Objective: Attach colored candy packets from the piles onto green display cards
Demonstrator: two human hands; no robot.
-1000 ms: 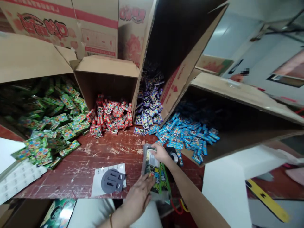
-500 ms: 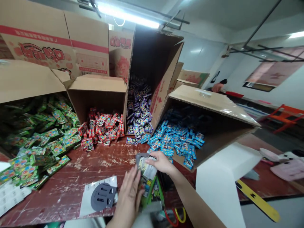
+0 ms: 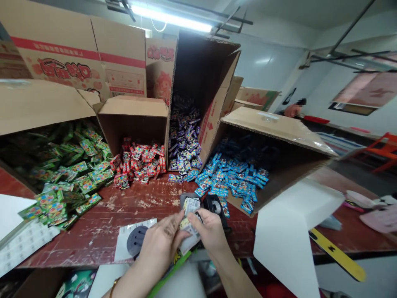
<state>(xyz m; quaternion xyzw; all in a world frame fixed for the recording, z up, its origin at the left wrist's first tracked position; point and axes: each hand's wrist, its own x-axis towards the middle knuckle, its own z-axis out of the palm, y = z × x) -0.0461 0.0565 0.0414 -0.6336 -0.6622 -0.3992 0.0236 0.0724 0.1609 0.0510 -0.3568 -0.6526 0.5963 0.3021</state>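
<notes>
Both hands meet at the front edge of the dark red table. My left hand (image 3: 163,238) is closed, its thumb and fingers on the left side of some small printed cards (image 3: 190,240), white and pale yellow. From the other side my right hand (image 3: 212,231) pinches the same cards, thumb on top. Part of a green and black printed package (image 3: 169,273) shows below the hands, mostly covered by the left forearm. A grey piece (image 3: 186,198) lies just beyond the cards. Beside the right hand is a black object like a tape dispenser (image 3: 216,205).
Open cartons lie on their sides behind, spilling green packets (image 3: 89,182), red packets (image 3: 142,161), purple packets (image 3: 185,149) and blue packets (image 3: 231,178). Left of my hands, a dark round slotted piece (image 3: 136,240) rests on white sheets. A yellow strip (image 3: 338,254) juts out at right.
My left hand has gone from lying stretched beside the package to gripping the cards. My right hand has drawn closer to me. The green package now sits lower, and the view has shifted slightly.
</notes>
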